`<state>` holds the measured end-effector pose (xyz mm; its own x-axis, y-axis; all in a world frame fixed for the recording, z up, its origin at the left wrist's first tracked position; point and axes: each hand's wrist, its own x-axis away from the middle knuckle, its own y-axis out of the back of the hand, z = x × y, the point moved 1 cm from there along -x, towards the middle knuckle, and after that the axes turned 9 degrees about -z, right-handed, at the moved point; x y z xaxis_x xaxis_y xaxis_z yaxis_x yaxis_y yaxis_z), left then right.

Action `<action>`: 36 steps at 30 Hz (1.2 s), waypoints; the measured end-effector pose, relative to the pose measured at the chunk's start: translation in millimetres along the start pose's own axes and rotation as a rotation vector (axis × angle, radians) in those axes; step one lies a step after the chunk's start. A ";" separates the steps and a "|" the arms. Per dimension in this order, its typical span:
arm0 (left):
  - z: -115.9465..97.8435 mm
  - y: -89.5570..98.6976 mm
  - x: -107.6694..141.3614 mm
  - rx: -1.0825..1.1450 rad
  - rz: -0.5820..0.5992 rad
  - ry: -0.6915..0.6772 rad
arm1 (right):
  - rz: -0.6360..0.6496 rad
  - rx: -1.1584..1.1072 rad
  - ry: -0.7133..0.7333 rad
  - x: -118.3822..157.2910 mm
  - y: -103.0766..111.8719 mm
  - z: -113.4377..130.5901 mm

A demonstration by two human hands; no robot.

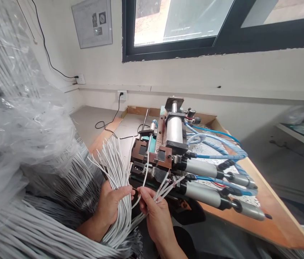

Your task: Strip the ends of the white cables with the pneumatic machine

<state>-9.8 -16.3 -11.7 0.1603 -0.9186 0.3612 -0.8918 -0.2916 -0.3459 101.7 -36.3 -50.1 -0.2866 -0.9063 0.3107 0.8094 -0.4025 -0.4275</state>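
- See one sign on the wall, with three small pictures on it; print too small and blurry to read
- Count one window up high, in a dark frame
- Count two wall plugs, one to the left and one to the right, each with a black cord in it
- Count three big silver tubes on the machine: one standing up, two lying to the right
- See blue hoses looped by the tubes; too tangled to count
- See white bits spread on the table behind and beside the tubes; far too many to count
- See a big heap of gray wires at the left, with clear plastic over part of it; too many to count
- Find the bunch of white wires in the left hand, tips up, just left of the machine; wrapped by the fingers, with the thumb across the front
- Find one wire pinched in the right hand, going up in front of the machine; can't tell if touching it
- Find a few more wires at the back of the right thumb, tips fanned out near the low front of the machine
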 end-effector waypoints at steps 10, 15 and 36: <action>3.6 1.3 -1.4 -0.021 -0.032 0.017 | -0.062 -0.050 -0.082 -4.8 -0.6 1.2; 6.7 2.6 -2.1 -0.044 -0.001 -0.064 | -0.025 -0.070 -0.130 -7.9 -3.1 4.4; 5.5 8.9 -0.5 0.031 -0.031 0.024 | -0.086 -0.071 -0.058 -4.3 -1.5 3.2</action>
<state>-15.5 -19.9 -19.8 0.1773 -0.9024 0.3928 -0.8728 -0.3286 -0.3610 103.3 -31.3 -48.0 -0.3215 -0.8597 0.3970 0.7442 -0.4886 -0.4554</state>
